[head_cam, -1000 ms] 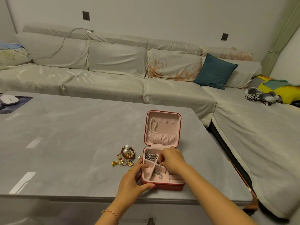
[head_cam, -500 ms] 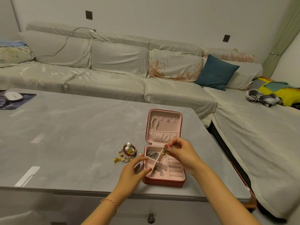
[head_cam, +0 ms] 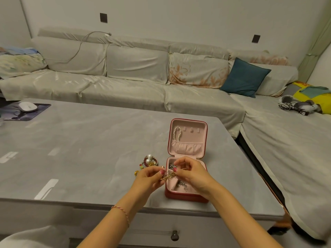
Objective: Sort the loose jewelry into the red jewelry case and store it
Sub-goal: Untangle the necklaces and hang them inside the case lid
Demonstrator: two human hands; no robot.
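Observation:
The red jewelry case lies open near the table's front edge, its pink lid upright with a pearl bracelet hanging inside. Silver pieces lie in its compartments. Above the case's left edge my left hand and my right hand both pinch a thin gold chain stretched between them. A pile of loose jewelry with pearls, red beads and gold pieces sits on the table just left of the case.
The grey table carries a white mouse on a dark pad at the far left. A long covered sofa with a teal cushion runs behind and along the right. A drawer knob shows below the table edge.
My right hand has lifted a gold chain out of the case. My left hand has left the case's side and come up to take hold of the chain too.

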